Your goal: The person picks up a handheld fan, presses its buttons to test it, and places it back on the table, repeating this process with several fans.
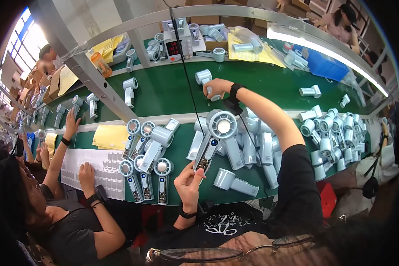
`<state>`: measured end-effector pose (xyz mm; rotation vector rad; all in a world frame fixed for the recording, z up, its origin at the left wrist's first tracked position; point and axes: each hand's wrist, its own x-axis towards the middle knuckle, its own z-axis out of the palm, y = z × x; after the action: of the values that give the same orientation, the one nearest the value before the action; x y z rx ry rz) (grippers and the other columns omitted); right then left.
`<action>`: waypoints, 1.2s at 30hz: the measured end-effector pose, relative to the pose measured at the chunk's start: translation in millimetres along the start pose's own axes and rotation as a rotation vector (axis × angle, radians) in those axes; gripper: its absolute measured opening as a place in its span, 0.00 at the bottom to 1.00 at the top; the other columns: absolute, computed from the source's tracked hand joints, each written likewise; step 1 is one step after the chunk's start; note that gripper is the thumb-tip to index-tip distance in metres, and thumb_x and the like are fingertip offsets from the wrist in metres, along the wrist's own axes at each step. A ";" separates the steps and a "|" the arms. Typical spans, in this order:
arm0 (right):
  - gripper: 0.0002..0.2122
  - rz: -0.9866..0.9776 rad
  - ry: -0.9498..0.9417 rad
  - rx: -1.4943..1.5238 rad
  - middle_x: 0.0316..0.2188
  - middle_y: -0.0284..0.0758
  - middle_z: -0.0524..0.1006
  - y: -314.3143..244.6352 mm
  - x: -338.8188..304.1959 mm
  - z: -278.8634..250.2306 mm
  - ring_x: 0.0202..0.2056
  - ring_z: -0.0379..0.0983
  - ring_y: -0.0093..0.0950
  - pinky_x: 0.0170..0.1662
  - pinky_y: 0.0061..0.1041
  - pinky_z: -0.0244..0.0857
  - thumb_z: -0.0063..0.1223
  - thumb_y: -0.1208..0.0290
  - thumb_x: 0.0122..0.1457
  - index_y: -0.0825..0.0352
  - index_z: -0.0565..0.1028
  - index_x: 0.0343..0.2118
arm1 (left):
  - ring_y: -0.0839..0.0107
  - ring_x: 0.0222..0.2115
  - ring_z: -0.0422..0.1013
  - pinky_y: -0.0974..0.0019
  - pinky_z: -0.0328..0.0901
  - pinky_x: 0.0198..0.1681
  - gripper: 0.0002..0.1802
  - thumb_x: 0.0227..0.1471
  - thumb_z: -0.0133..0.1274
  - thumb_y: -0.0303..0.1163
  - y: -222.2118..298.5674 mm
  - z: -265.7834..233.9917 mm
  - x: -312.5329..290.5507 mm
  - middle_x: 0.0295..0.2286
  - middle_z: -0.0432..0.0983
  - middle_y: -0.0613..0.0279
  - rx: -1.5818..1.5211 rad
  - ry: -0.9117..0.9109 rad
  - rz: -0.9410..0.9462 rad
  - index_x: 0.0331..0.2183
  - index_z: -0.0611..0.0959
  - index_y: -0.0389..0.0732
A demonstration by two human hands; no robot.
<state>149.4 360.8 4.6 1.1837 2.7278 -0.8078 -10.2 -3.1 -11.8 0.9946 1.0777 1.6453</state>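
One pale-blue, round-headed plastic fan [213, 142] is gripped by left hand [188, 186], another fan [203, 77] by right hand [219, 88]; exposed circuitry [205, 157] could be damaged by overtight pinching.

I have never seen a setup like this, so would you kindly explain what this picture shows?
There is no robot here. The picture comes from a wide fisheye camera on a person's head, looking down, which is why straight edges bend.

The wearer's left hand holds a handheld fan, its handle open with the electronics showing. The right hand reaches across and grips a second fan over the green surface.

On the near side lie fans with open handles, yellow sheets and a large pile of fans. The hands at the left belong to a co-worker.
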 end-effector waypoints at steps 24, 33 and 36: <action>0.13 0.810 0.842 0.327 0.30 0.41 0.69 -87.4 -431.4 140.4 0.28 0.68 0.36 0.37 0.31 0.64 0.57 0.73 0.51 0.56 0.75 0.41 | 0.63 0.31 0.76 0.74 0.63 0.29 0.13 0.53 0.53 0.27 -0.6 48.0 -23.0 0.37 0.76 0.43 -0.001 -0.238 -0.081 0.22 0.77 0.28; 0.18 0.669 0.783 0.048 0.45 0.46 0.68 -86.3 -407.5 142.2 0.44 0.71 0.41 0.47 0.32 0.66 0.58 0.74 0.51 0.60 0.70 0.46 | 0.62 0.32 0.76 0.68 0.66 0.35 0.14 0.53 0.52 0.25 -7.9 59.8 -30.5 0.36 0.76 0.42 0.010 -0.317 -0.118 0.19 0.74 0.28; 0.27 0.616 0.992 -0.006 0.52 0.48 0.65 -77.1 -410.9 152.8 0.51 0.67 0.45 0.53 0.35 0.61 0.62 0.68 0.50 0.63 0.62 0.51 | 0.62 0.32 0.75 0.67 0.67 0.35 0.14 0.53 0.52 0.25 -7.2 64.2 -30.3 0.36 0.76 0.42 0.019 -0.330 -0.153 0.19 0.74 0.29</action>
<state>362.2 -30.1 11.6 2.7837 2.5495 -0.1100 59.4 -16.6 -3.9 1.1208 0.9223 1.2962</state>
